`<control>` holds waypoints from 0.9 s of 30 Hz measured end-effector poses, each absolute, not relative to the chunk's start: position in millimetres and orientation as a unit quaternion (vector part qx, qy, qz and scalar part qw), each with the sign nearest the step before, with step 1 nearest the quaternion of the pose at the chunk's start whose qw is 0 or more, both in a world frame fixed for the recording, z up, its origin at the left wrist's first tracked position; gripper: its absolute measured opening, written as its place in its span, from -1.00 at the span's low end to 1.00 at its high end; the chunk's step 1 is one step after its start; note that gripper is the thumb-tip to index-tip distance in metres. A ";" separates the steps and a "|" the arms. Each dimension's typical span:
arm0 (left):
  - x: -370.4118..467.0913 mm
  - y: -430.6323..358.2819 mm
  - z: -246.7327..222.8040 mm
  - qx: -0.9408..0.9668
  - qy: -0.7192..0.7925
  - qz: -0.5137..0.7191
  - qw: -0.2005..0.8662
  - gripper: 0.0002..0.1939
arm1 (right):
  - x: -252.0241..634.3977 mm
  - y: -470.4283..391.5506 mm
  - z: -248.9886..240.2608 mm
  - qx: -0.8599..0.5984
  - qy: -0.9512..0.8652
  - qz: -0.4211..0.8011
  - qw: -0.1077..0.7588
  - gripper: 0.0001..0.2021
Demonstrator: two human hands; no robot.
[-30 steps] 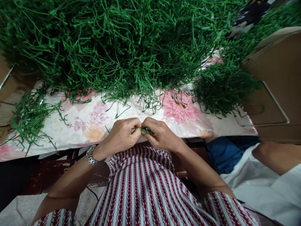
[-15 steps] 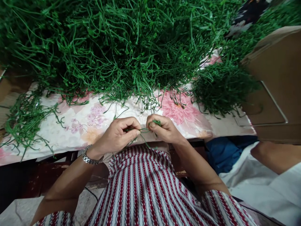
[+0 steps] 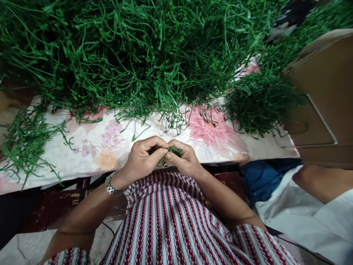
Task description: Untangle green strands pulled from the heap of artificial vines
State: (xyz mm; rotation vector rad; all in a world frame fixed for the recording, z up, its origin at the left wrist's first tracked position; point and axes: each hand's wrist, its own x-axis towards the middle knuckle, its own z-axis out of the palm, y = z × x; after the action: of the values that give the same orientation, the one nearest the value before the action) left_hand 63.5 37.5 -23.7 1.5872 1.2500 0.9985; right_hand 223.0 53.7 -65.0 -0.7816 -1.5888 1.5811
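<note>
Strands in a heap fill the far side of the surface. So tangled a mass could drag neighbours along if one strand were pulled, or shed pieces over the near edge. The strands are thin, curling and forked at the tips, with a slight sheen; whether they are plastic or plant I cannot tell. Beneath them, the floral cloth is pale and lightly wrinkled, printed in pink, lilac and orange; a snag on its overhanging edge could shift whatever lies on it.

At the right stands smooth brown cardboard, with a bent metal wire in front of it that could catch strays from the dark, bushy clump alongside. At the left, a looser pile trails over the cloth's edge, where a brushing sleeve might sweep pieces down.

Both hands meet at the near edge, before the striped garment. The left hand is curled, thumb against fingers, with dark green showing inside; the right hand has a closed grip on a small bunch, crumpled and springy-looking. Uneven pressure could let strands slip out or knot. Smallest, a linked metal watch could hook a loose end.
</note>
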 end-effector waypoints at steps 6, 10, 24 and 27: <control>56.5 36.9 -13.6 0.706 0.484 0.312 0.411 -0.88 | 234.7 61.2 -49.3 -0.271 -0.786 0.454 0.321 -0.80; 52.3 36.6 -7.2 0.717 0.421 0.227 0.508 -0.86 | 243.1 71.2 -46.4 -0.133 -0.820 0.504 0.235 -0.74; 36.9 49.4 -19.8 0.509 0.458 0.379 0.623 -0.91 | 248.3 72.1 -42.4 -0.094 -0.705 0.651 0.265 -0.71; 44.1 52.5 -18.7 0.470 0.463 0.388 0.644 -0.87 | 251.8 79.1 -42.2 -0.210 -0.713 0.554 0.375 -0.74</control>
State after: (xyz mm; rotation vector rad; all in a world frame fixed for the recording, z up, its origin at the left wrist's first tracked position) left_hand 44.1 52.5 -18.7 1.0711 1.0542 0.8832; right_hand 251.8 79.1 -42.2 -0.5376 -1.8262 1.4174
